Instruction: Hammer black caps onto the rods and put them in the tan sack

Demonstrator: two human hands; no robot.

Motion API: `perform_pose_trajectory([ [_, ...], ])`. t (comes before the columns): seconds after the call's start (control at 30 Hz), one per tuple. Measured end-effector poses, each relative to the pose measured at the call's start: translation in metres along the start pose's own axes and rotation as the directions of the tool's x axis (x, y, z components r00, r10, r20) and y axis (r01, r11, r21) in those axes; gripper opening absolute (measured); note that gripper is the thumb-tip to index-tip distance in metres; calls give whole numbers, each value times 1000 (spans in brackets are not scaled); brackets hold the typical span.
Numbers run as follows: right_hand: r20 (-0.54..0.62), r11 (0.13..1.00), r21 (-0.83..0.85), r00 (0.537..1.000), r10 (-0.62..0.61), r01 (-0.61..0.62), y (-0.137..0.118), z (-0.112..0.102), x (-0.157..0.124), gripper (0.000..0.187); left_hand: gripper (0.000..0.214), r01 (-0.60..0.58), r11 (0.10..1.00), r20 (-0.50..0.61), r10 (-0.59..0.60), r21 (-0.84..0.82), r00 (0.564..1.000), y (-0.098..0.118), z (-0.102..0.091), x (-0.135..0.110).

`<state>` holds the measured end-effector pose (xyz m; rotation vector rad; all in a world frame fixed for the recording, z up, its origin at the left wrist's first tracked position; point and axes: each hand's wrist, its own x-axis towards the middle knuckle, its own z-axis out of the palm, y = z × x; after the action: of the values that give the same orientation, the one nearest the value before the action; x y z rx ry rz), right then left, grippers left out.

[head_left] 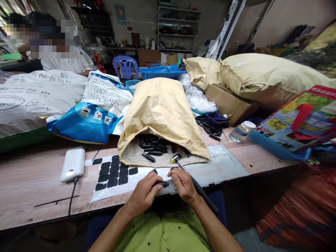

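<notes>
My left hand (146,190) is closed round a short black tube-like piece (163,183), whose end sticks out toward my right hand. My right hand (183,184) has its fingers pinched together just beside it; whatever they hold is hidden. A small hammer (176,158) with a yellowish face lies past my right hand, its dark handle running behind the wrist to the table edge. In front, the mouth of a tan sack (161,108) gapes open, showing several black pointed pieces (154,148). Left of my hands lies a white sheet (97,196) bearing rounded black squares (113,175).
A white power bank (72,164) with a cable sits at left. Blue-white (97,105) and white sacks (39,94) stand behind it. At right are more black pieces (210,127), a jar (242,132), a carton (228,103) and a blue tray (278,147). A person (65,59) sits at the far left.
</notes>
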<state>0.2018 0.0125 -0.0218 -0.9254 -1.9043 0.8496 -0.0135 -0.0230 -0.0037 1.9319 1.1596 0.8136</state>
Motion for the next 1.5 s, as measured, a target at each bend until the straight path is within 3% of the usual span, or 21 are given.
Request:
perform_pose_trajectory([
  [0.1, -52, 998, 64, 998, 18, -15, 4, 0, -2, 37, 16, 84, 994, 204, -69, -65, 976, 18, 6, -28],
  [0.17, -59, 997, 80, 998, 26, -21, 6, 0, -2, 38, 15, 169, 985, 276, -159, -14, 948, 17, 20, -43],
  [0.27, -44, 997, 71, 999, 23, -20, 5, 0, -1, 36, 27, 363, 930, 282, -364, 59, 887, -4, 49, -56],
  [0.37, -39, 998, 55, 999, 10, -8, 2, -1, 1, 35, 39, 561, 823, 257, -563, 88, 786, -34, 75, -53],
  [0.53, -41, 999, 42, 999, -4, 6, -1, 0, 1, 34, 48, 599, 785, 287, -617, 158, 733, -54, 92, -39],
  [0.67, -37, 999, 34, 999, 0, 1, 0, 1, 1, 34, 40, 488, 854, 383, -518, 181, 765, -33, 73, -36],
  [0.73, -38, 1000, 30, 999, -1, 2, 1, 1, 1, 34, 30, 355, 925, 473, -376, 137, 797, -14, 52, -31],
  [0.83, -32, 1000, 29, 999, -7, 8, 2, 1, 1, 34, 23, 201, 980, 498, -175, 0, 850, 7, 15, -10],
  [0.87, -29, 1000, 27, 1000, -7, 8, 2, 1, 1, 34, 25, 183, 983, 446, -165, 4, 880, 9, 3, 0],
  [0.9, -27, 1000, 24, 1000, -7, 7, 3, 1, 2, 33, 30, 174, 983, 325, -181, 51, 928, 8, -9, 11],
  [0.93, -25, 1000, 19, 1000, -6, 6, 3, 1, 2, 33, 31, 166, 978, 117, -180, 123, 977, 3, -19, 23],
  [1.0, -28, 1000, 10, 1000, -7, 7, 3, 1, 2, 33, 23, 150, 940, -197, -92, 308, 976, -14, -35, 44],
  [1.07, -34, 1000, 5, 999, -11, 11, 3, 1, 2, 34, 22, 175, 862, -264, -50, 475, 963, -35, -45, 58],
  [1.2, -38, 1000, -14, 999, -4, 3, 3, 2, 1, 35, 23, 208, 781, -195, -113, 589, 974, -62, -51, 65],
  [1.33, -31, 999, -44, 999, 11, -12, -3, 2, 3, 31, 19, 197, 828, -165, -128, 525, 978, -59, -42, 59],
  [1.4, -94, 994, -107, 995, 16, -26, -8, -1, 5, 24, 15, 171, 868, -159, -108, 467, 981, -52, -35, 58],
  [1.5, -279, 924, -361, 960, 22, -126, -12, -10, 5, 11, 11, 123, 922, -139, -76, 368, 987, -43, -21, 60],
])
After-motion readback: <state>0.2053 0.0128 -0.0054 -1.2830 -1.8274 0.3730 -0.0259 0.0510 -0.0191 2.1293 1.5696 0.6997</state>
